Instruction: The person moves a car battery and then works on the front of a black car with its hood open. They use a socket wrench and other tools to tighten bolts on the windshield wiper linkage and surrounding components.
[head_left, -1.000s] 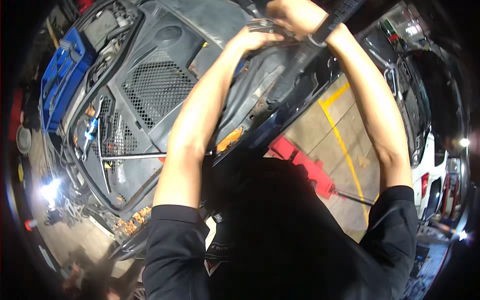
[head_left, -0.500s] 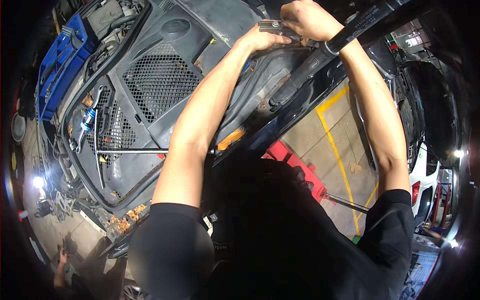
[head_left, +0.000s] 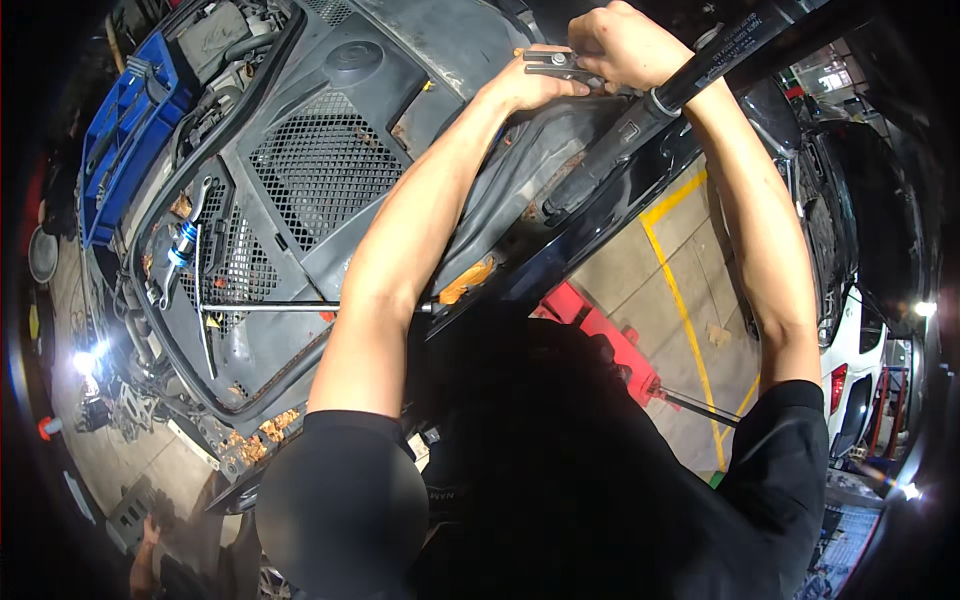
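Both my arms reach forward over a car's engine bay. At the top of the view, my left hand (head_left: 532, 82) is closed round a dark metal piece (head_left: 556, 62), flat and jointed, with a round rivet on it; I cannot make out its exact kind. My right hand (head_left: 628, 48) is curled like a fist at the right end of that piece. Its fingertips are partly hidden, so what it grips does not show clearly. A thick black strut (head_left: 640, 125) slants close below my right hand and passes over my right wrist.
Wrenches (head_left: 202, 205) and a long-barred T-handle tool (head_left: 270, 306) lie on the black engine cover (head_left: 365, 230). A blue tool tray (head_left: 125, 140) sits at far left. A red floor jack (head_left: 615, 345) stands beside the car. At lower left, another person's hand (head_left: 150, 530) shows.
My hands stay close together at the metal piece, with only a small shift. The whole view has moved slightly. The other person's hand at lower left has moved a little right and down.
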